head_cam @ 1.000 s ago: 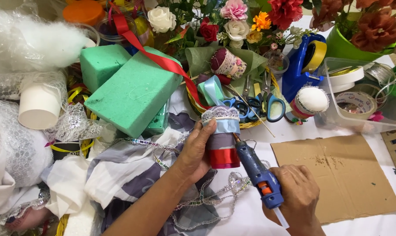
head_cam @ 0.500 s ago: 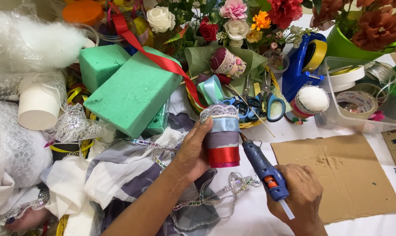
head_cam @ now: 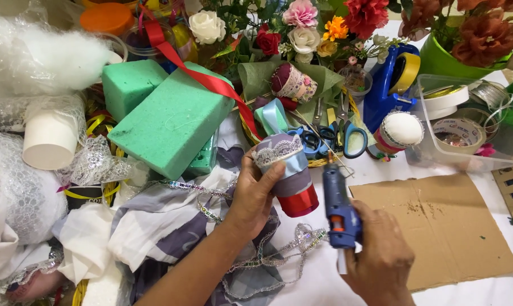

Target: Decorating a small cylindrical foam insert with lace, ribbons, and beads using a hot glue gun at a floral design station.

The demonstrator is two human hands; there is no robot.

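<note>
The left hand (head_cam: 256, 195) has its grip wrapped round a small cup (head_cam: 290, 181), thumb pressed on the upper edge and fingers curled behind. It holds the cup tilted just above the worktop (head_cam: 483, 289), in the middle of the clutter. The cup is dressed in bands: white lace (head_cam: 276, 150) at the top, pale blue satin ribbon under it, grey cloth, then a shiny red foil end.

The right hand (head_cam: 378, 255) has its grip closed about the handle of a blue glue gun (head_cam: 338, 209). The nozzle points up, close beside the cup but not touching it. I cannot tell whether a finger is on the trigger.

It looks to me like trimming work, at the point between lining up the nozzle and laying glue. Bringing the tip to a ribbon edge would call for a steady cup, a small bead, and the thumb kept clear of hot glue.

The materials around them are mixed. Two green foam blocks (head_cam: 174, 119) look matte and crumbly, with a glossy red ribbon (head_cam: 205, 79) lying across them. A thin sequin cord (head_cam: 267, 255) loops over soft grey and white cloth. Flat brown cardboard (head_cam: 443, 226), with specks on it, lies by the right hand. Blue-handled scissors (head_cam: 347, 139) sit in a basket, near a blue tape dispenser (head_cam: 389, 85). Fabric flowers (head_cam: 301, 28) are at the back, and a clear tub (head_cam: 466, 161) holds rolls of tape.
</note>
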